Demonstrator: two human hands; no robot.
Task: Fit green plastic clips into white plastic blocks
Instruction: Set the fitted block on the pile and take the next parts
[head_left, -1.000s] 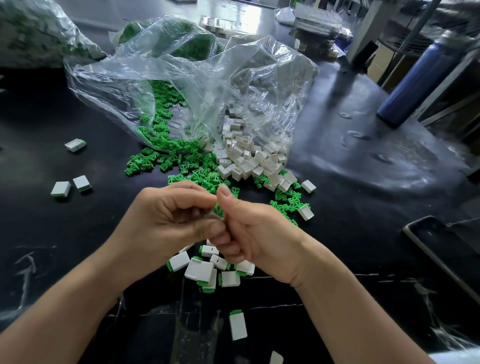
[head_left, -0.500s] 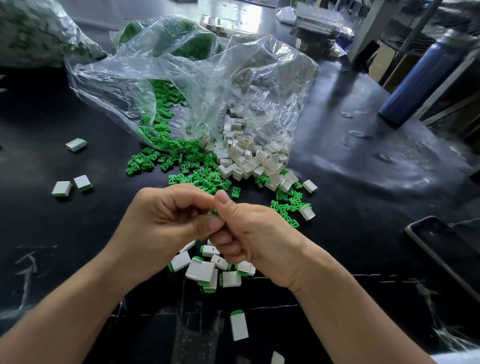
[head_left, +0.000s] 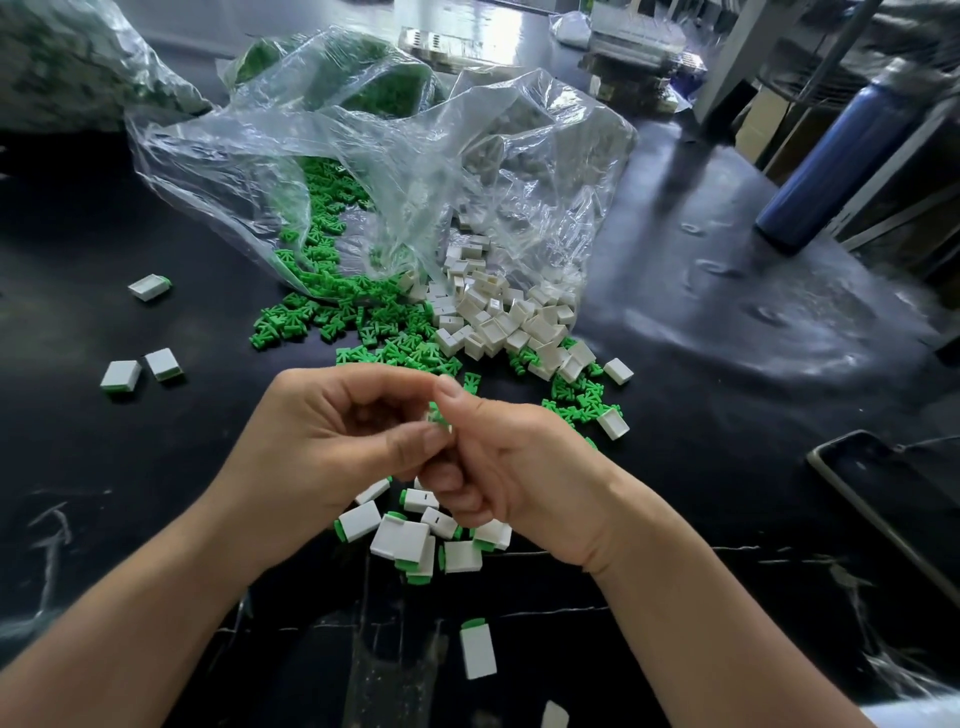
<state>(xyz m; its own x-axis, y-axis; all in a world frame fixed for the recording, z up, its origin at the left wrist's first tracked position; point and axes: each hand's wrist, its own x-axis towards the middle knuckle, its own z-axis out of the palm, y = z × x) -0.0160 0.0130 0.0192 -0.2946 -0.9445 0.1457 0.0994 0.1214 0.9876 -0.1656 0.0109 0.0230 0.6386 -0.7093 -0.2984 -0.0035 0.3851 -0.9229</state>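
My left hand (head_left: 332, 441) and my right hand (head_left: 519, 467) meet above the black table (head_left: 156, 493), fingers curled together. Between their fingertips sits a green clip (head_left: 435, 413) with a sliver of a white block (head_left: 445, 427); most of the block is hidden by fingers. Which hand holds which piece I cannot tell. Under the hands lies a heap of fitted white blocks with green ends (head_left: 415, 535). Loose green clips (head_left: 374, 322) and empty white blocks (head_left: 498, 312) spill from a clear plastic bag (head_left: 395, 171) behind.
Fitted blocks lie scattered at the left (head_left: 120, 375), (head_left: 149, 287) and near the front (head_left: 478, 649). A phone (head_left: 893, 499) lies at the right edge. A blue bottle (head_left: 831, 166) stands far right. Another bag of green parts (head_left: 78, 67) is at the back left.
The hands have stayed locked together in the same spot; the fingers shifted slightly and the green clip shows more between the fingertips.
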